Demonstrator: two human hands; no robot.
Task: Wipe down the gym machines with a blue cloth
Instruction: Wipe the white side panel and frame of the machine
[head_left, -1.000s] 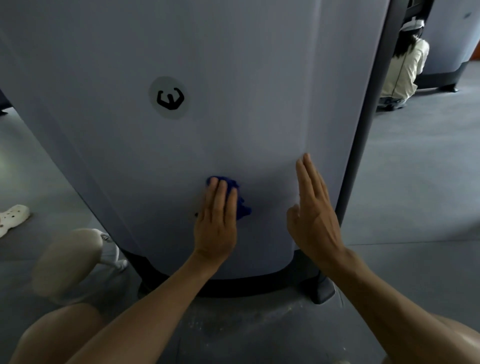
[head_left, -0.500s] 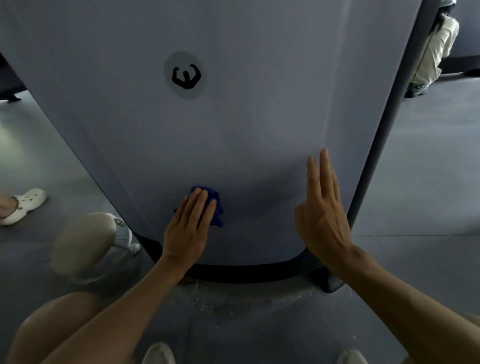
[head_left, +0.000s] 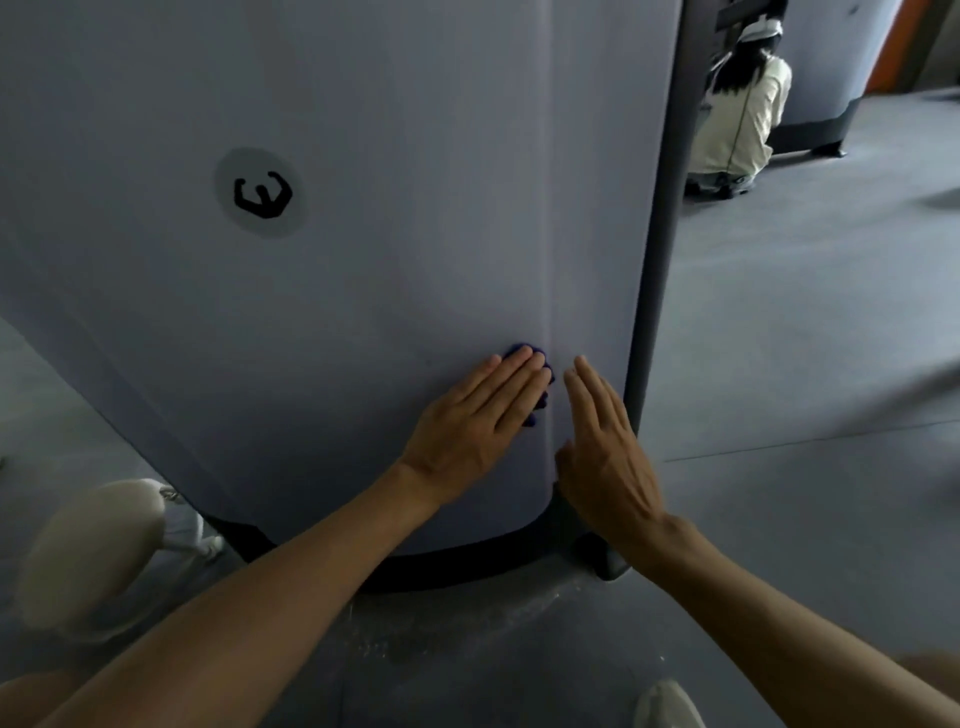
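Left hand (head_left: 480, 415) flat, fingers straight, pressing the blue cloth (head_left: 535, 382) on the low part of the grey machine panel (head_left: 415, 208); right hand (head_left: 605, 447) flat too, empty, leaning on the panel just beside. Better to keep even pressure and overlapping strokes. Probably good to reach also the black base (head_left: 441, 564) and the dark edge strip (head_left: 660, 260).
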